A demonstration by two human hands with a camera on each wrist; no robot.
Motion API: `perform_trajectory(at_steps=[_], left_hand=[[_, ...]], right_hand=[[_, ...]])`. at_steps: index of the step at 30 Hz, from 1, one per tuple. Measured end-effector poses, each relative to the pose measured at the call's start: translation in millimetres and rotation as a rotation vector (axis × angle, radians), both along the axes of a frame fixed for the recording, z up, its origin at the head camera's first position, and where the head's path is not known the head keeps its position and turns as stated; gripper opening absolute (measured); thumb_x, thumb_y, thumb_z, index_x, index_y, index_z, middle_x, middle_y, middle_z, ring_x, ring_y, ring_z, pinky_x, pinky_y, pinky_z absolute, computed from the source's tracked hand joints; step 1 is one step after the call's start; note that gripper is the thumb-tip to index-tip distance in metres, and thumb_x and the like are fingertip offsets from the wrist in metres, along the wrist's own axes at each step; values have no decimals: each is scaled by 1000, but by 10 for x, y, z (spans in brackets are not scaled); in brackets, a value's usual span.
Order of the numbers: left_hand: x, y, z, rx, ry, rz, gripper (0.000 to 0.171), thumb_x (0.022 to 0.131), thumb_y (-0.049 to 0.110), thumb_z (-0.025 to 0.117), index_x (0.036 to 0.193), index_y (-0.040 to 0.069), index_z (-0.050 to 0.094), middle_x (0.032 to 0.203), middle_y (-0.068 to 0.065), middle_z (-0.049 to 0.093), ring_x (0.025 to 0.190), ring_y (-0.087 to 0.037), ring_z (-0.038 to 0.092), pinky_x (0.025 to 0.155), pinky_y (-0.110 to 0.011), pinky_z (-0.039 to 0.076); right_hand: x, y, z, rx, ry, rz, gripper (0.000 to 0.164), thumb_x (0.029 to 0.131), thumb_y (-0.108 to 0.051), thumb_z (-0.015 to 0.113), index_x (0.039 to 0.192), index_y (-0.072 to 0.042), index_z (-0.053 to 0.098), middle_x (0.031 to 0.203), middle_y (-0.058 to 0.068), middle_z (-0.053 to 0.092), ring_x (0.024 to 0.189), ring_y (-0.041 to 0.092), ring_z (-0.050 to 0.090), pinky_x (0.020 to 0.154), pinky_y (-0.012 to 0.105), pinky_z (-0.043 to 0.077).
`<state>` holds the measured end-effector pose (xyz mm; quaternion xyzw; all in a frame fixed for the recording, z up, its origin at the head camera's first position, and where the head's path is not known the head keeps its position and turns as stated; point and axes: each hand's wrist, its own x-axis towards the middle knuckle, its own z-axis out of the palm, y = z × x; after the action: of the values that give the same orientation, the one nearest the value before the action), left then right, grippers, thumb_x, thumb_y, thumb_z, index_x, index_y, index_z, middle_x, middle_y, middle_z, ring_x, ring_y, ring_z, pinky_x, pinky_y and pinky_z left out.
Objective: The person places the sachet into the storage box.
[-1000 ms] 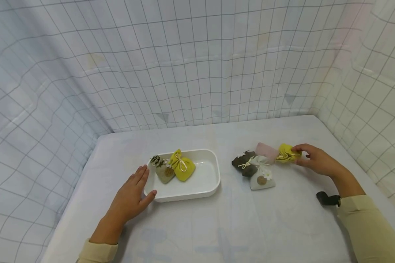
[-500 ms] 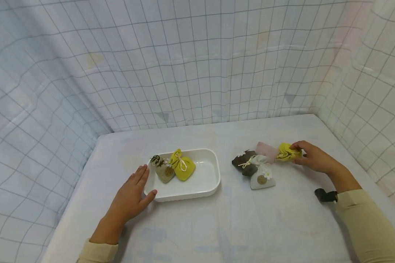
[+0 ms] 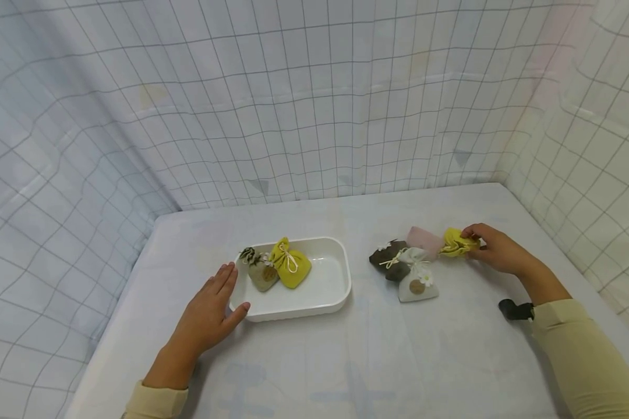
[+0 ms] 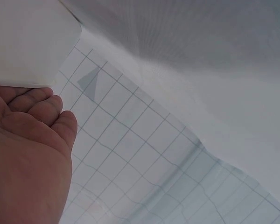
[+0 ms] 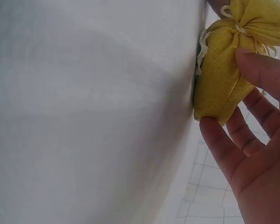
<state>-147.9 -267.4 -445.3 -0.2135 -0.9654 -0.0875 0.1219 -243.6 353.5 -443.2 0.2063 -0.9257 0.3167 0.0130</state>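
Observation:
My right hand [image 3: 503, 253] holds a yellow drawstring pouch [image 3: 453, 241] at the right end of a small cluster. In the right wrist view the thumb presses one side of this yellow pouch [image 5: 219, 74] and fingertips meet its other side; the pouch lies at the table surface. At the left end of a white tray [image 3: 325, 285], my left hand [image 3: 207, 314] rests with fingers straight and thumb spread along the rim. Inside the tray lie another yellow pouch [image 3: 296, 273], tied with a pale cord, and a greyish-beige pouch [image 3: 262, 276] with a dark striped top.
Beside the held pouch lie a pink pouch [image 3: 424, 240], a dark brown pouch [image 3: 385, 256] and a white pouch [image 3: 421, 291] with a flower. Gridded white curtains [image 3: 314, 116] enclose the back and sides of the cloth-covered table [image 3: 388, 361].
My right hand and forearm have shifted slightly left, with the fingers closing in on the yellow pouch, which has barely moved. The left hand and the tray stay as they were.

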Motion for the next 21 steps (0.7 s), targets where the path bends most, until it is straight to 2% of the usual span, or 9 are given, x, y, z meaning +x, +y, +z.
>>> perform_trajectory(at_steps=[2,5,9,11,21], left_hand=[[-2,5,4,-3,-5,4,79,93,42,64,147,-9,39,154,-22,36,144,-37,31,112,-55,32],[-5,10,4,-7,-18,11,79,93,43,64,148,-9,38,155,-22,35,144,-36,30,112,-55,32],[-10,7,-3,-6,-17,12,79,94,43,63,148,-8,38,156,-21,34,145,-36,29,113,-54,31],[-9,7,-3,-9,-20,12,79,94,43,63,148,-8,38,156,-21,34,145,-36,29,113,-54,31],[16,31,41,-6,-43,18,79,94,42,64,149,-9,37,156,-22,33,145,-36,29,113,-55,30]], right_hand=[[1,-2,-4,2,20,-4,30,87,3,72,113,1,58,114,18,60,106,34,53,80,38,49],[-9,-4,-16,15,32,-24,28,88,3,71,113,0,59,113,17,62,105,33,54,79,36,49],[-31,-11,-26,29,7,-59,26,91,3,68,115,0,59,114,19,62,107,36,55,83,51,49],[-33,-14,-25,26,-5,-77,25,92,1,66,116,0,59,115,20,62,108,37,55,84,53,49],[-12,-31,26,32,-22,-191,26,98,-13,62,122,-4,60,114,23,64,106,39,58,78,48,47]])
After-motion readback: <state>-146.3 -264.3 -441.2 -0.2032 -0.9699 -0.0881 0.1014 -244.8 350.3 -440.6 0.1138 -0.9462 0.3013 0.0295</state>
